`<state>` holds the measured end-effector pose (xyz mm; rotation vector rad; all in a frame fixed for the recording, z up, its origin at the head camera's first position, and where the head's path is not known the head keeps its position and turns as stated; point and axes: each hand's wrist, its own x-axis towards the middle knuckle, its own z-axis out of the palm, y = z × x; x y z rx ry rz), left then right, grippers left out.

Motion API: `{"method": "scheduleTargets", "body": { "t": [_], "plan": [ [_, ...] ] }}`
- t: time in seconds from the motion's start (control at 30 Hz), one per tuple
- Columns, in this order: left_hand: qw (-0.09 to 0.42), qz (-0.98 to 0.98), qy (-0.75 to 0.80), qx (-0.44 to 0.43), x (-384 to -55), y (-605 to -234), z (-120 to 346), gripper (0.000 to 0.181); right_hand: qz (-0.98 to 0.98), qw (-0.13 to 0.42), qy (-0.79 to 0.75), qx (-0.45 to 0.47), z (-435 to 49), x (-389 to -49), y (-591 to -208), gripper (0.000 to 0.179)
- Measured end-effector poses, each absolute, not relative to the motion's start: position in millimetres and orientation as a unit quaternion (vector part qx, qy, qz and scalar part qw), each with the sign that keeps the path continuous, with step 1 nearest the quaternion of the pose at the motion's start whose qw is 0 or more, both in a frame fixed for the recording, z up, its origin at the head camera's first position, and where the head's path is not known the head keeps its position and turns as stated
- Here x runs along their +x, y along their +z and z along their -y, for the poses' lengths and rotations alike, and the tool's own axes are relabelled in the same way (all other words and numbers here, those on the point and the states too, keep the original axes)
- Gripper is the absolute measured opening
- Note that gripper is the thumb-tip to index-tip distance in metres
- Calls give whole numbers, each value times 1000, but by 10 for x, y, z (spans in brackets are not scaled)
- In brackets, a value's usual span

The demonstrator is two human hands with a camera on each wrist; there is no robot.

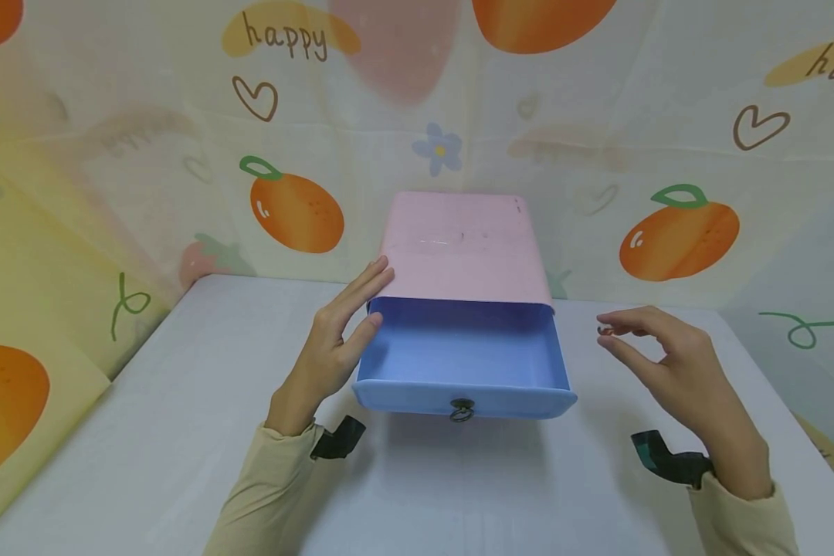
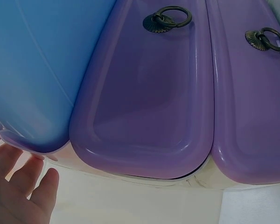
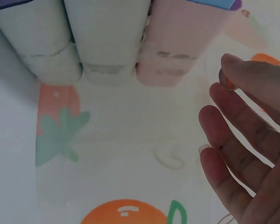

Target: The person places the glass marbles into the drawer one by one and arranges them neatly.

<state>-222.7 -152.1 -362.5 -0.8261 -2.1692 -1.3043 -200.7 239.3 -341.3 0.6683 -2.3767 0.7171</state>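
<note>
A pink drawer box [image 1: 466,247] stands on the table with its top blue drawer [image 1: 466,399] pulled out, and no object shows inside. My left hand [image 1: 327,347] rests its straight fingers against the box's left side, beside the drawer. In the left wrist view, its fingertips touch the pink edge by the blue drawer [image 2: 32,74]. To the right of the box, my right hand [image 1: 681,371] is in the air, pinching a small round glassy piece [image 3: 227,80] between thumb and index finger. The piece looks reddish-brown; its exact kind cannot be told.
Below the blue drawer are two purple drawers [image 2: 144,93], both pushed in, with metal ring pulls. A ring pull [image 1: 462,411] also hangs on the blue drawer's front. The white table [image 1: 181,432] meets a fruit-print cloth [image 1: 570,139] behind the box.
</note>
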Motion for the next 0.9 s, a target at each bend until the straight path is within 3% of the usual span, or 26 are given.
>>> {"method": "scheduleTargets", "body": {
  "t": [0.5, 0.7, 0.83, 0.9],
  "plan": [
    [236, 791, -477, -302, -2226, -3632, 1526, 50, 847, 302, 304, 315, -2243, -1934, -3348, 47],
    [234, 790, -479, -302, -2224, -3636, 1534, 50, 836, 307, 315, 329, -2173, -1911, -3350, 28],
    [237, 789, -479, -304, -2224, -3630, 1531, 50, 817, 320, 333, 344, -2108, -1913, -3354, 49],
    [236, 789, -479, -304, -2225, -3629, 1527, 49, 815, 321, 335, 347, -2076, -1902, -3354, 49]
  ]
}}
